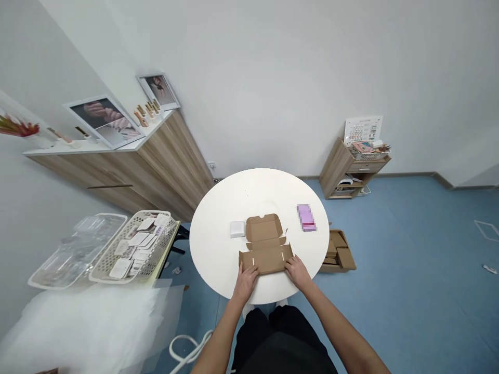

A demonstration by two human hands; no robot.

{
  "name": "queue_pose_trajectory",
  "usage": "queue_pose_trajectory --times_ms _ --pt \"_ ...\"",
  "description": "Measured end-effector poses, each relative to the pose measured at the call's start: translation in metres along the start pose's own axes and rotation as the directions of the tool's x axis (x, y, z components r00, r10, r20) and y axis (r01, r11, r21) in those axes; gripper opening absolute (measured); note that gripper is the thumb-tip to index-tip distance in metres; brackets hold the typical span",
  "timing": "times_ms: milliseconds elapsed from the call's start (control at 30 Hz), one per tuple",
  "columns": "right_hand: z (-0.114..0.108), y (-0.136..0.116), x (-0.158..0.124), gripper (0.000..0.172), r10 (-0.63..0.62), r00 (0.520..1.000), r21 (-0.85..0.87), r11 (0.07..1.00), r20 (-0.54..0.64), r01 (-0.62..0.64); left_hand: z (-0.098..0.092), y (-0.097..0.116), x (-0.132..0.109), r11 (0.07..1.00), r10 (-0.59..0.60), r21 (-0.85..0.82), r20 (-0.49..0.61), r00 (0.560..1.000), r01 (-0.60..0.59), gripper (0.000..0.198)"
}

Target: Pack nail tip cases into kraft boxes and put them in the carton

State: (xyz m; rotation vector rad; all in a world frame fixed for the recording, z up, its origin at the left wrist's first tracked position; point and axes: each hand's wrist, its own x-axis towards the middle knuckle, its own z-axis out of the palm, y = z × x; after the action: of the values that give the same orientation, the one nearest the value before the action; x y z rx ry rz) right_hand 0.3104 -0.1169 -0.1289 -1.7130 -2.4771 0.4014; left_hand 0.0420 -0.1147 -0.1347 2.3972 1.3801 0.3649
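Observation:
A flat, partly folded brown cardboard mailer box [266, 259] lies on the round white table [214, 259] with its lid flap spread away from me. At the box's near left corner, my left hand [246, 281] grips the edge, fingers on the board. My right hand [298, 271] holds the near right corner the same way. Small side flaps stand up a little near both hands. Just left of the lid sits a small white square packet [237, 229]. A purple item [306, 217], blurred into blocks, lies to the right.
More folded cardboard boxes [338, 252] fill a carton on the floor, right of the table. On the left stand a white basket of white cards [134, 246] and a clear plastic tray [78, 252]. A wooden cabinet [175, 171] and a small shelf unit [339, 169] line the wall.

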Motion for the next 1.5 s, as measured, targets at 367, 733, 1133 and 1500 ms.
queue_pose_trajectory --times_ms 367,733,1133,1500 --pt "-0.021 -0.025 0.049 0.029 0.101 0.939 -0.011 0.995 0.329 -0.103 -0.009 0.028 0.035 0.985 -0.157 0.088 0.107 0.982 0.148 0.026" --pt "-0.045 -0.008 0.077 0.030 0.318 0.940 0.159 0.929 0.124 -0.335 0.008 0.029 0.047 0.977 -0.183 -0.090 0.091 0.979 0.191 0.014" --pt "-0.030 0.010 0.147 0.033 0.642 0.698 0.423 0.563 0.319 -0.711 0.015 0.027 0.049 0.947 -0.255 -0.157 0.156 0.954 0.279 0.017" --pt "-0.034 0.014 0.133 0.032 0.573 0.743 0.485 0.569 0.346 -0.664 -0.008 0.015 0.082 0.980 0.086 0.165 0.136 0.987 -0.108 0.046"
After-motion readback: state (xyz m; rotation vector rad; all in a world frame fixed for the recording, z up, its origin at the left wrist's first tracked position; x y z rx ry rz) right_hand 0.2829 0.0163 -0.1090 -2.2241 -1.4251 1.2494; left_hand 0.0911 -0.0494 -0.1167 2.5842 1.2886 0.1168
